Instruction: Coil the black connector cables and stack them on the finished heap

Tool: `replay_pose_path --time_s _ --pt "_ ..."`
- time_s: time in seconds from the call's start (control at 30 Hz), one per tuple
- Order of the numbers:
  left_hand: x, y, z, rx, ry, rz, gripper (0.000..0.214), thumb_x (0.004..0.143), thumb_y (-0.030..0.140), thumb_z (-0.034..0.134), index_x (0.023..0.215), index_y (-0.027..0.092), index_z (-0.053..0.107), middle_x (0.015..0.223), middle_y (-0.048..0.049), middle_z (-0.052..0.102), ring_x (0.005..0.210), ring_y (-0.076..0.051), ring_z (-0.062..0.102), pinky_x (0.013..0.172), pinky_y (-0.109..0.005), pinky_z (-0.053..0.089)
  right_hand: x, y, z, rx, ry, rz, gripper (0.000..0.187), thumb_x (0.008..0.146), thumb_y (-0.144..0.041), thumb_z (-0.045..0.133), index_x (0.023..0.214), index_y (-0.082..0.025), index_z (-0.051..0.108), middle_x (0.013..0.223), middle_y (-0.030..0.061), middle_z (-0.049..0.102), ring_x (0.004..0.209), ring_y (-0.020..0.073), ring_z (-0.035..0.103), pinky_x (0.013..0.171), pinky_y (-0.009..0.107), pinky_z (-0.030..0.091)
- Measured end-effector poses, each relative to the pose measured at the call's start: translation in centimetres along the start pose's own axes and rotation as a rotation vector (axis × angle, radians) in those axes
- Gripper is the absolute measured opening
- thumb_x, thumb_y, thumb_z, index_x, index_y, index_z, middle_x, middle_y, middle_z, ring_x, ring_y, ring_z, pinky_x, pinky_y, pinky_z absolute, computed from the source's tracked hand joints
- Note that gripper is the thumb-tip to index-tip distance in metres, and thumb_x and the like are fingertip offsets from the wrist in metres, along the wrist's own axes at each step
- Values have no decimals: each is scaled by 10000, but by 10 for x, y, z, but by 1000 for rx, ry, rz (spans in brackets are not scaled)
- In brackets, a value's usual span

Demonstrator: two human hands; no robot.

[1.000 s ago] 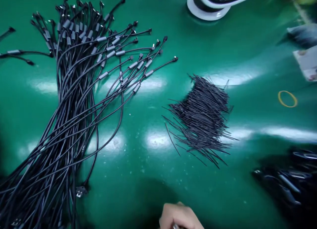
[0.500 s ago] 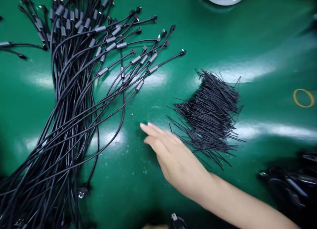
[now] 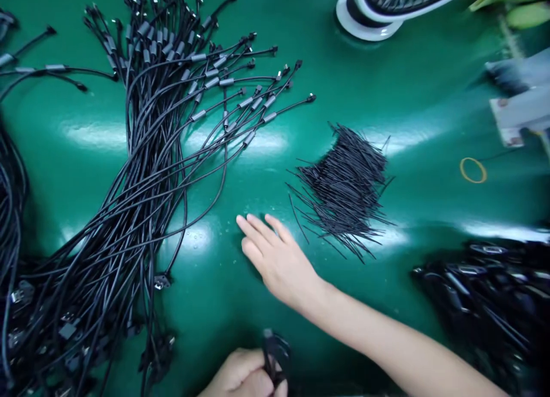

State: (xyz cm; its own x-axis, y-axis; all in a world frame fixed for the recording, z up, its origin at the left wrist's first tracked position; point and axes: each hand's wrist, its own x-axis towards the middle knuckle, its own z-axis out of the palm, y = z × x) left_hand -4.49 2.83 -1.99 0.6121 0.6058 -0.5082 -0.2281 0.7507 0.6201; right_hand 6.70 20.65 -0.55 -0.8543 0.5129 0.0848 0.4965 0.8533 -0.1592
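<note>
My right hand [image 3: 279, 259] lies open and flat on the green table [image 3: 387, 99], fingers stretched toward the left, between the fanned bundle of black cables [image 3: 141, 173] and the pile of thin black twist ties [image 3: 344, 185]. It touches neither. At the bottom edge my left hand [image 3: 243, 377] is closed around a small coiled black cable [image 3: 275, 354] with a connector sticking up.
A white fan base [image 3: 365, 19] stands at the back. A yellow rubber band [image 3: 472, 169] lies at the right, near a grey and white object [image 3: 515, 107]. A heap of dark bundled cables [image 3: 485, 294] fills the lower right. More cables [image 3: 11, 185] run along the left edge.
My right hand has reached out from the bottom edge and now lies flat near the twist ties. My left hand with the coiled cable has come into view. The camera has shifted.
</note>
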Motion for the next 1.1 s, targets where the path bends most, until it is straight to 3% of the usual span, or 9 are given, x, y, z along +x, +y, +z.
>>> replay_pose_path --time_s 0.2,0.3,0.37,0.43,0.5,0.6,0.7,0.87,1.1 --pt "-54 25 -5 -291 418 480 414 926 504 501 708 159 567 517 34 364 493 -86 350 509 -232 288 -103 -80 4 258 -11 -148 235 930 -165 431 1047 -134 634 1329 116 601 1263 243 516 1091 450 401" --pt "-58 31 -1 -342 548 503 350 932 429 521 715 155 538 533 46 353 467 -69 311 476 -216 246 -132 -90 -3 461 160 -205 248 966 -154 396 979 -160 643 1012 31 726 1043 136 616 1096 362 401" --pt "-51 26 5 -273 529 388 351 915 452 542 732 153 531 549 43 385 472 -72 330 480 -220 256 -135 -83 -16 465 312 -136 242 955 -128 413 1015 -149 646 952 31 725 978 119 617 1054 321 424" --pt "-43 18 14 -80 436 261 411 911 506 525 702 151 523 564 25 437 504 -87 378 520 -236 301 -129 -74 -32 327 349 -171 298 944 -126 425 1170 -147 619 1131 57 693 1105 147 572 1052 357 416" --pt "-37 13 23 183 348 169 477 928 543 460 651 157 500 576 9 473 546 -106 418 580 -256 342 -122 -69 -44 149 247 -280 374 946 -134 397 1277 -136 571 1289 69 618 1246 195 482 1086 431 376" --pt "-34 11 34 459 292 93 477 962 517 372 652 170 475 595 13 472 581 -119 434 631 -269 359 -118 -70 -48 -9 75 -359 365 954 -163 356 1204 -90 611 1155 103 647 1142 240 518 1094 516 345" --pt "-34 12 39 508 251 57 427 968 491 359 715 172 489 605 27 450 577 -117 420 616 -264 352 -123 -71 -42 -42 14 -374 298 948 -198 388 1058 -120 654 919 75 640 864 209 545 1073 540 350" --pt "-32 13 39 458 250 29 400 969 489 352 773 169 491 631 32 436 563 -109 391 590 -259 343 -130 -64 -37 -60 28 -409 331 955 -192 370 1177 -83 591 937 81 610 871 208 536 1067 535 342" --pt "-25 20 32 624 330 60 316 977 430 362 778 197 441 641 38 455 610 -124 414 640 -264 341 -121 -56 -29 -93 61 -400 248 936 -127 366 934 -108 613 779 36 583 694 172 544 995 410 417"
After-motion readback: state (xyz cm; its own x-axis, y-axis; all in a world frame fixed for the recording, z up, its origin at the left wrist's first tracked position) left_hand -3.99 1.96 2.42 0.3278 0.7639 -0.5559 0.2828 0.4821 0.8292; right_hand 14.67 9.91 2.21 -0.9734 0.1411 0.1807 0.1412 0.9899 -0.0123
